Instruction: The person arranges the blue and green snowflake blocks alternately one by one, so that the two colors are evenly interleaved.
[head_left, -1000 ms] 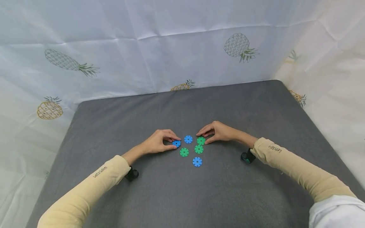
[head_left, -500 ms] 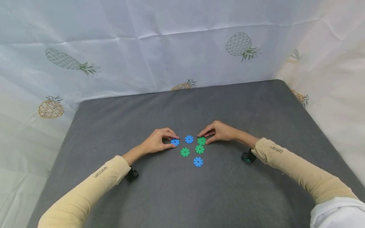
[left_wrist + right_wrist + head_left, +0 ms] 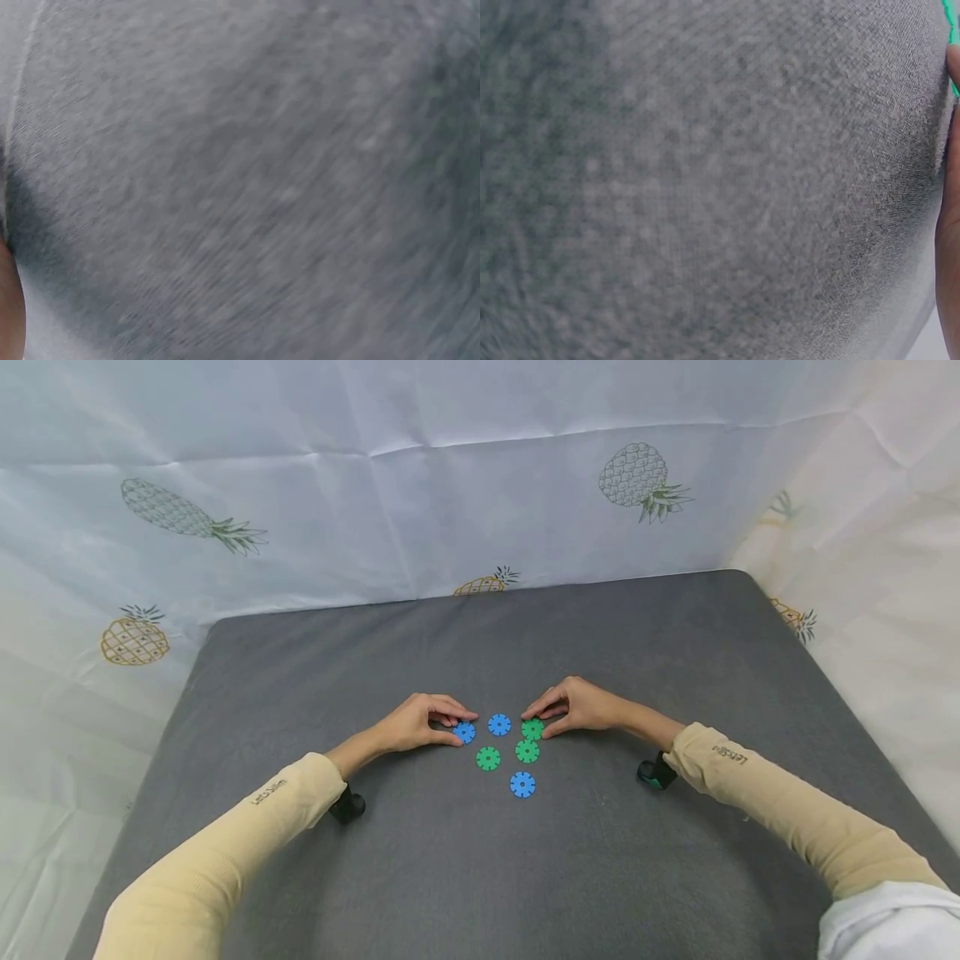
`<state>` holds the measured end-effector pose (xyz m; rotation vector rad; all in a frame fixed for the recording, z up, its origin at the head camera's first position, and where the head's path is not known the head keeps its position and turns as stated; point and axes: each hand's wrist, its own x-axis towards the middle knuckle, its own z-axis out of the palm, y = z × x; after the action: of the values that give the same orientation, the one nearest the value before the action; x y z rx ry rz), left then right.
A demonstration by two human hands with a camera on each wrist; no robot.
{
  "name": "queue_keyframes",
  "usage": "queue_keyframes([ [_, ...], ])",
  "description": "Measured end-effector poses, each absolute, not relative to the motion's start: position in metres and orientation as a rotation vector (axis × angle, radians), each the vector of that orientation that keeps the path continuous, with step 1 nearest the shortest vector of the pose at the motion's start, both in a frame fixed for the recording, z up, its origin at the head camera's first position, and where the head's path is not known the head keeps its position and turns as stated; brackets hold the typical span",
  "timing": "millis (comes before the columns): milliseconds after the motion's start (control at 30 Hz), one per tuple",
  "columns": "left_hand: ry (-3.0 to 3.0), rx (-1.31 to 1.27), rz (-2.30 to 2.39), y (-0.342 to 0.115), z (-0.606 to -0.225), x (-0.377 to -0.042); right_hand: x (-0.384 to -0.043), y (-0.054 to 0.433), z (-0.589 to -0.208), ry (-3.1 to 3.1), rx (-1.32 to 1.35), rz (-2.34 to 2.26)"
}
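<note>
In the head view, my left hand (image 3: 412, 722) pinches a blue notched disc (image 3: 464, 732) between thumb and fingers. My right hand (image 3: 588, 704) has its thumb and fingertips at the edges of a green notched disc (image 3: 532, 729), gripping it. Just below that one lies a second green disc (image 3: 527, 752), its rim meeting or overlapping the first. Between the hands is another blue disc (image 3: 499, 725). A third green disc (image 3: 488, 758) and a third blue disc (image 3: 522, 784) lie flat closer to me. Both wrist views show mostly grey cloth, with a sliver of hand at the edge.
Grey cloth covers the table (image 3: 420, 868). A white curtain (image 3: 450, 510) printed with pineapples hangs behind and along both sides. Dark wrist cameras (image 3: 348, 806) sit under both forearms, close to the tabletop.
My left hand has shifted the blue disc slightly left, then a little back to the right and away from me. The right hand and the other discs stay in place.
</note>
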<state>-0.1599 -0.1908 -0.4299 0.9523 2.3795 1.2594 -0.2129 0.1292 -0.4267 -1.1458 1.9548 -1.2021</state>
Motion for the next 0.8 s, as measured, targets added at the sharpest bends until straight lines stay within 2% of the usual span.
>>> queue_keyframes([
  [600, 2.536, 1.014, 1.36, -0.194, -0.431, -0.157, -0.212, 0.128, -0.428, 1.974, -1.136, -1.204],
  [800, 2.59, 0.89, 1.41, -0.201, -0.429, -0.166, -0.209, 0.128, -0.428, 1.977, -1.115, -1.212],
])
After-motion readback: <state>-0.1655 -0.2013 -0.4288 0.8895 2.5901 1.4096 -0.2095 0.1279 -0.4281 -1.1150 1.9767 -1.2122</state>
